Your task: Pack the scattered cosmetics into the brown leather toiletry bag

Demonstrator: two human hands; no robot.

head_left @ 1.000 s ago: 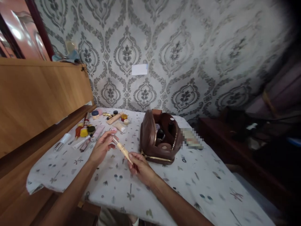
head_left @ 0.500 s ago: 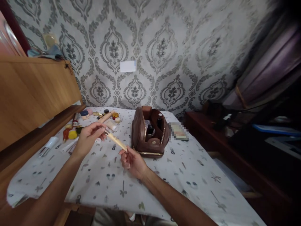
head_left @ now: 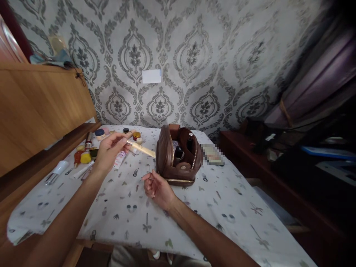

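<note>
Two hands were apart: the left hand (head_left: pixel 110 151) pinched a slim beige cosmetic tube (head_left: pixel 143 149) by one end, while the right hand (head_left: pixel 160 191) was loosely curled, with nothing visible in it.
The tube hung above the table (head_left: pixel 122 218), left of an open brown bag (head_left: pixel 164 155); it looked light, stiff, perhaps slippery, probably best held mid-barrel. Any lettering was unreadable.

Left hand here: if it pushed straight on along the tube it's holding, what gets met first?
Probably the bag: the tube in the left hand points at its near-left side, though the gap's depth is unclear.
</note>
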